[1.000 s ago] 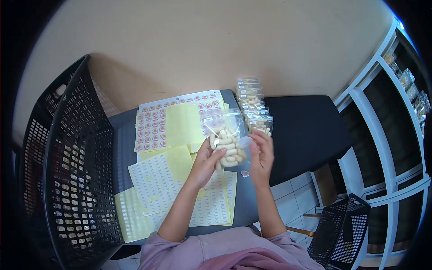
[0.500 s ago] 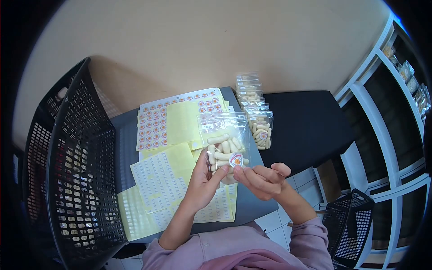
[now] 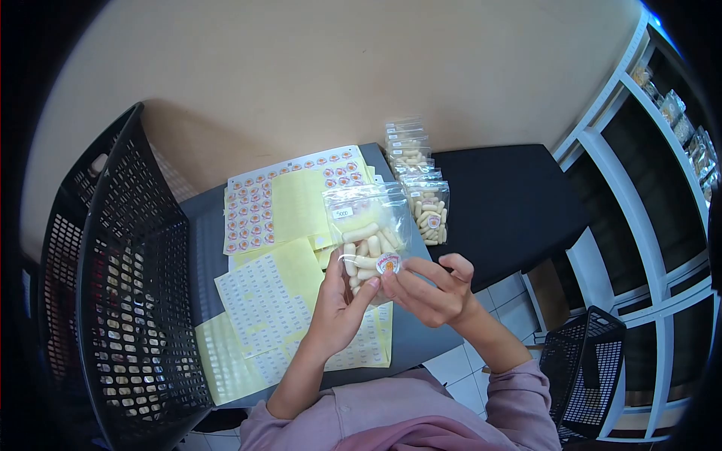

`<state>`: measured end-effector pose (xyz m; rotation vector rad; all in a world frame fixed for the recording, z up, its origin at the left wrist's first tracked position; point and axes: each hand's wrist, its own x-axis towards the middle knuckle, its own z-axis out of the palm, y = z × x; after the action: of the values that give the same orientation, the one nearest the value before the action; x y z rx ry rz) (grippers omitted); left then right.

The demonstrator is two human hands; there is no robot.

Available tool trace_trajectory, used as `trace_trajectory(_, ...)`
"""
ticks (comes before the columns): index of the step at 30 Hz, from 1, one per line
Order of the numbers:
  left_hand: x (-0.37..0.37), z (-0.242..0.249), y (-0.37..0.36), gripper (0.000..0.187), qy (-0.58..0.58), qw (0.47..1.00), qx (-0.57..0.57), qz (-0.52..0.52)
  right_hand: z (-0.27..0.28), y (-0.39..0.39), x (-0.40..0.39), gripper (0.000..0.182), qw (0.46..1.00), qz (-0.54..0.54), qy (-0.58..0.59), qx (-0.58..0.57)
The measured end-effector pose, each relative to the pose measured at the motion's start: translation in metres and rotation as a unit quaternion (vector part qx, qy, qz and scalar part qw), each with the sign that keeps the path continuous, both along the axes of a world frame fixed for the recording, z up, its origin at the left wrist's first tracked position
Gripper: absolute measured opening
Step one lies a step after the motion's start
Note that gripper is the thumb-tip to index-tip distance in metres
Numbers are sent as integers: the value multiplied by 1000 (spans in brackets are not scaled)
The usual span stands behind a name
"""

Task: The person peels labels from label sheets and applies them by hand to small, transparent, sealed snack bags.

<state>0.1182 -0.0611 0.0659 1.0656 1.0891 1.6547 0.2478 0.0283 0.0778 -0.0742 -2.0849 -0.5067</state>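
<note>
A clear plastic bag (image 3: 367, 244) of pale, finger-shaped pieces hangs over the grey table, with a small price label near its top left. My left hand (image 3: 338, 312) is closed on the bag's lower left side, thumb in front. At the bag's lower right is a round logo sticker (image 3: 388, 264). My right hand (image 3: 432, 291) has its fingers bent together, thumb and fingertip at the sticker's lower right edge; whether they grip the sticker or the bag is too small to tell.
Logo sticker sheets (image 3: 252, 214) and price label sheets (image 3: 263, 301) lie on the grey table (image 3: 207, 225). Filled bags (image 3: 427, 214) stand in a row behind. A large black basket (image 3: 135, 301) is at left, a smaller basket (image 3: 587, 368) and white shelving (image 3: 624, 195) at right.
The bag and both hands have shifted slightly left in view, along with the background. The bag is turned a little more upright, and my right fingertips remain beside the sticker.
</note>
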Motion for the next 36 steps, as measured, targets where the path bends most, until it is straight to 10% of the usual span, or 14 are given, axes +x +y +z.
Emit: trace_trajectory(36,12,-15,17,33,-16,996,-13,90,-31,-26,7,37,927,-187,37,-323)
